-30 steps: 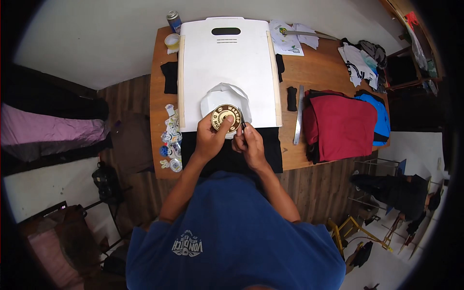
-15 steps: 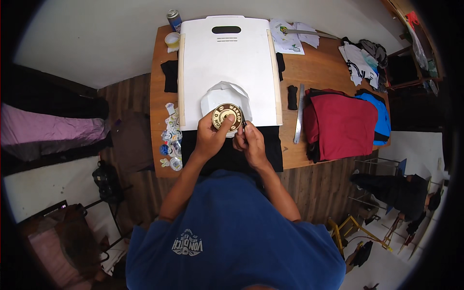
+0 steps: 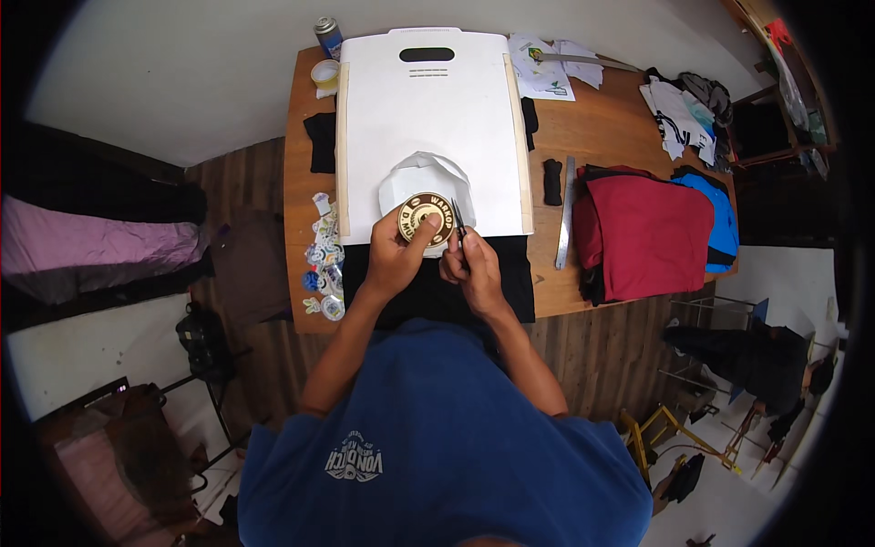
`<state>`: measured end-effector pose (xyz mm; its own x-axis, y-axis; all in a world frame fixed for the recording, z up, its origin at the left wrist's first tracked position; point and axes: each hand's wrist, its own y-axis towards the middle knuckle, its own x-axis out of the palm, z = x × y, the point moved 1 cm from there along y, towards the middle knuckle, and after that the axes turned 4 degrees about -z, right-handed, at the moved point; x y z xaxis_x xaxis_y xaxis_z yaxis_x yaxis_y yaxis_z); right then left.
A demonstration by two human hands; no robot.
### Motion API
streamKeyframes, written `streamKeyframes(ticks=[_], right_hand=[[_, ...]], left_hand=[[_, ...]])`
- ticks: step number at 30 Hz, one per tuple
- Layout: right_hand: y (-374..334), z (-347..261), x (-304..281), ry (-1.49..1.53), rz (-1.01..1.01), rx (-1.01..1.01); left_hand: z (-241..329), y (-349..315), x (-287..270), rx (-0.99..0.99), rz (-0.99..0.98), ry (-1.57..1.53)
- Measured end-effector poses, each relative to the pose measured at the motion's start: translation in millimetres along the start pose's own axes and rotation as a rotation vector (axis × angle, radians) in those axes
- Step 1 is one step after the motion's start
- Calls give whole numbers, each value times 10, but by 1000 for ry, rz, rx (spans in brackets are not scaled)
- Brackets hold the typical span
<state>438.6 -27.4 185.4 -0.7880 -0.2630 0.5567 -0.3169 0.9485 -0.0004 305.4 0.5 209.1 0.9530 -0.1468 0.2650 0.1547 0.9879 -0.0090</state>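
My left hand holds a round brown and cream sticker by its lower left edge, thumb on its face. My right hand grips a thin dark blade tool whose tip touches the sticker's right rim. Both hands hover over a piece of white backing paper lying on a big white board. Black cloth lies under my wrists at the near edge of the wooden table.
Several small stickers line the table's left edge. A metal ruler, folded red cloth and blue cloth lie to the right. A can, tape roll and papers sit at the far side.
The sticker has turned a little in my left hand and my right hand has shifted with the blade along its right rim. Nothing else moved.
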Motion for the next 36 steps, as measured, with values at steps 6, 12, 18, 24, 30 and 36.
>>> streamKeyframes(ticks=[6, 12, 18, 24, 30, 36], right_hand=[[-6, 12, 15, 0, -15, 1], [-4, 27, 18, -9, -1, -3], [-5, 50, 7, -25, -9, -13], [3, 63, 34, 3, 3, -43], [4, 30, 16, 25, 18, -24], [9, 5, -11, 12, 12, 13]], left_hand=[[11, -13, 7, 16, -5, -10], [-6, -11, -6, 9, -17, 10], [-19, -16, 9, -3, -15, -15], [-20, -16, 10, -9, -8, -21], [-19, -19, 7, -12, 12, 1], [-8, -14, -2, -8, 9, 5]])
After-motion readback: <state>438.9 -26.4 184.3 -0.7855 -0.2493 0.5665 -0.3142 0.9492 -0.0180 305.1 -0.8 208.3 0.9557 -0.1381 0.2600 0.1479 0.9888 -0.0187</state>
